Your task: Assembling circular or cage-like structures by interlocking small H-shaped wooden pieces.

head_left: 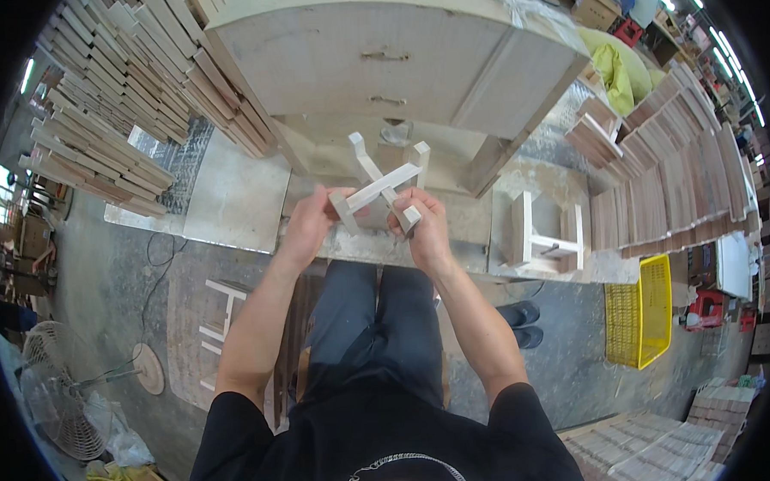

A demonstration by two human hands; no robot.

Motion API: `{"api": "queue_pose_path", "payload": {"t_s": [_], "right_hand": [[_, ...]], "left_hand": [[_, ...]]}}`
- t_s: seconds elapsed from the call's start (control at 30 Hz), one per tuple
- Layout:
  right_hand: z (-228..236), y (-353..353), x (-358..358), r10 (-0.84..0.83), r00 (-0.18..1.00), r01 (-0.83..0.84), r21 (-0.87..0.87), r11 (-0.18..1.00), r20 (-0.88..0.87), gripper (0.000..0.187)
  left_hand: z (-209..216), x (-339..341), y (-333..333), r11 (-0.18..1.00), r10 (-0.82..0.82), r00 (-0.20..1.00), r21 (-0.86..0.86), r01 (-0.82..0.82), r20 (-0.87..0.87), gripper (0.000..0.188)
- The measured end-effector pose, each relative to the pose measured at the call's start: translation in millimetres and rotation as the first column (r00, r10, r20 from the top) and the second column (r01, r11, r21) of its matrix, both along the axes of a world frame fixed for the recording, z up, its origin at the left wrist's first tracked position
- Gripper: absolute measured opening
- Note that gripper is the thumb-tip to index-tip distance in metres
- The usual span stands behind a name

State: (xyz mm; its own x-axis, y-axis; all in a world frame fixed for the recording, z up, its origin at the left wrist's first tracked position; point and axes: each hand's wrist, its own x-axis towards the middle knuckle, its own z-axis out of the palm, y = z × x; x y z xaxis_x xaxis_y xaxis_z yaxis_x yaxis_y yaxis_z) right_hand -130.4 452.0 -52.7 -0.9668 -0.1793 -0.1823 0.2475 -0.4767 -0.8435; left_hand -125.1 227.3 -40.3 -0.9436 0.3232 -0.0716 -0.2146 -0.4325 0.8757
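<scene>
A small pale wooden cross-shaped frame [386, 185], made of two crossed bars with short upright blocks at the ends, is held above the worktop in front of me. My left hand [312, 221] is closed around its left end, the fingers partly hidden behind the block. On the near right end, my right hand [426, 225] grips a block between thumb and fingers. Another small wooden frame [547, 244], with two uprights joined by a crossbar, stands on the worktop [237, 191] to the right, apart from my hands.
A pale wooden cabinet-like stand [343, 57] with two handles rises behind the frame. Wooden strips [96, 124] are stacked at left and wooden pieces [657, 181] at right. A yellow crate [637, 311], dark shoes [519, 321], a fan [61, 388] and wooden frames [221, 321] are lower down.
</scene>
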Motion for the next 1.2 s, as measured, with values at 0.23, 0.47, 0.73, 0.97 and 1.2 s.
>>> {"api": "queue_pose_path", "payload": {"t_s": [0.23, 0.47, 0.73, 0.97, 1.2], "right_hand": [[9.0, 5.4, -55.7, -0.114, 0.988, 0.116, 0.006, 0.993, -0.106, 0.023], [3.4, 16.1, -76.1, -0.228, 0.864, 0.484, 0.618, 0.620, -0.448, 0.046], [-13.1, 65.8, 147.9, -0.232, 0.838, 0.545, 0.735, 0.403, -0.495, 0.028], [-8.1, 105.0, 264.6, -0.385, 0.840, 0.516, 0.781, 0.351, -0.382, 0.019], [-26.4, 139.1, 297.2, -0.494, 0.821, 0.482, 0.810, 0.334, -0.285, 0.024]], "left_hand": [[16.9, -39.1, 31.2, 0.696, 0.129, 0.878, -0.588, -0.411, -0.461, 0.029], [5.0, -86.5, 33.4, 0.672, 0.116, 0.855, -0.594, -0.442, -0.506, 0.028], [-17.7, -88.2, 35.4, 0.591, 0.076, 0.793, -0.613, -0.524, -0.605, 0.032], [-17.5, -107.4, 23.7, 0.548, 0.010, 0.725, -0.602, -0.580, -0.689, 0.038], [-23.8, -116.1, 17.9, 0.463, -0.018, 0.660, -0.592, -0.660, -0.751, 0.039]]}}
